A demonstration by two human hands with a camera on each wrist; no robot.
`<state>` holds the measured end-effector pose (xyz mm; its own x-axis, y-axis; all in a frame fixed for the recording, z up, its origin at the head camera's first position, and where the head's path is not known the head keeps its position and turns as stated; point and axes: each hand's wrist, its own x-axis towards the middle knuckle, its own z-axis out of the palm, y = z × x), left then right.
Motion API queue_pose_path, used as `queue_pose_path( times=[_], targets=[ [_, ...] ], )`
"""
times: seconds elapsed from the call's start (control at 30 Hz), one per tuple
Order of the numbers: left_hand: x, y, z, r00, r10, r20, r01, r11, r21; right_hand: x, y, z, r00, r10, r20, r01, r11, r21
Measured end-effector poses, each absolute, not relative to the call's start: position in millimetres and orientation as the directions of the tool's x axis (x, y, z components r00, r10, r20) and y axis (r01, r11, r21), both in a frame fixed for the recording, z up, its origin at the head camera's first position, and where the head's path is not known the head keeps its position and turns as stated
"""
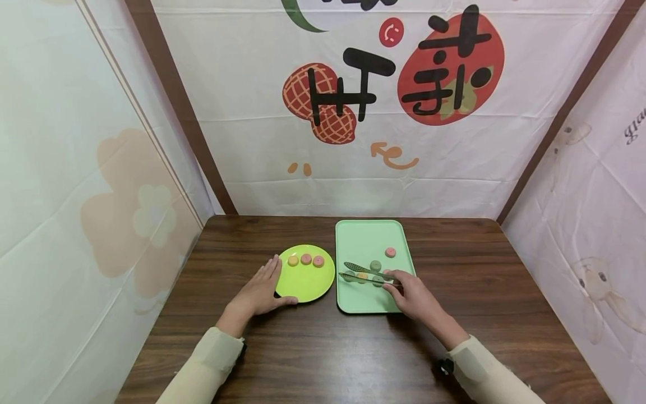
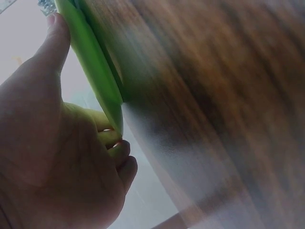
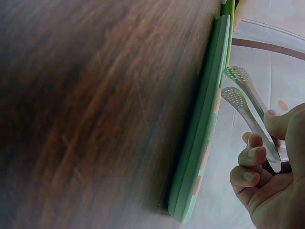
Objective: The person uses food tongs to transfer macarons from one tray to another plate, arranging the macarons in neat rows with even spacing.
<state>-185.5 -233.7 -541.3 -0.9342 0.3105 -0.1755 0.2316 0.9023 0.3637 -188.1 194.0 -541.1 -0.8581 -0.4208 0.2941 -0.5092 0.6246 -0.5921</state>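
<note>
A: Head view?
B: L hand [image 1: 258, 290] open, against lime plate's [image 1: 309, 285] 9 o'clock rim; R hand [image 1: 413, 294] pinches metal tongs [image 1: 358, 267] over mint tray [image 1: 367, 235], plate's 3 o'clock. Macaron-like discs [image 1: 375, 265] on both: prob. light, firm; grip edges. Blk characters [image 1: 370, 62] unreadable.
A: L wrist?
B: Thumb [image 2: 53, 46] at rim, no txt.
A: R wrist?
B: Perforated tips [image 3: 238, 75] apart; prob. springy. No brand.

Your right hand [image 1: 411, 293] hides the near right corner of the tray [image 1: 370, 238]; tongs [image 1: 355, 267] partly cover a yellow piece [image 1: 362, 275].
</note>
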Motion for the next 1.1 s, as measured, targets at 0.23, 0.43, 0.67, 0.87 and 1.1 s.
queue_pose_path(
  times=[0.23,0.43,0.67,0.87,1.1],
  targets=[
    [-186.3,-232.8,-541.4,-0.933,0.309,-0.185,0.228,0.905,0.360,-189.1,193.6,-543.5,-0.861,-0.417,0.293,-0.505,0.629,-0.591],
    [-186.3,-232.8,-541.0,-0.933,0.304,-0.194,0.221,0.908,0.357,-189.3,194.1,-544.0,-0.863,-0.416,0.287,-0.501,0.633,-0.589],
    [-186.6,-232.6,-542.0,-0.934,0.302,-0.192,0.220,0.907,0.358,-190.1,193.6,-543.0,-0.859,-0.421,0.290,-0.507,0.631,-0.587],
    [-186.2,-232.1,-540.8,-0.935,0.301,-0.190,0.218,0.906,0.363,-190.6,193.4,-543.1,-0.860,-0.419,0.291,-0.507,0.633,-0.585],
    [-185.2,-232.1,-539.8,-0.937,0.302,-0.178,0.222,0.904,0.365,-191.1,193.2,-541.3,-0.862,-0.413,0.293,-0.503,0.634,-0.587]
  ],
)
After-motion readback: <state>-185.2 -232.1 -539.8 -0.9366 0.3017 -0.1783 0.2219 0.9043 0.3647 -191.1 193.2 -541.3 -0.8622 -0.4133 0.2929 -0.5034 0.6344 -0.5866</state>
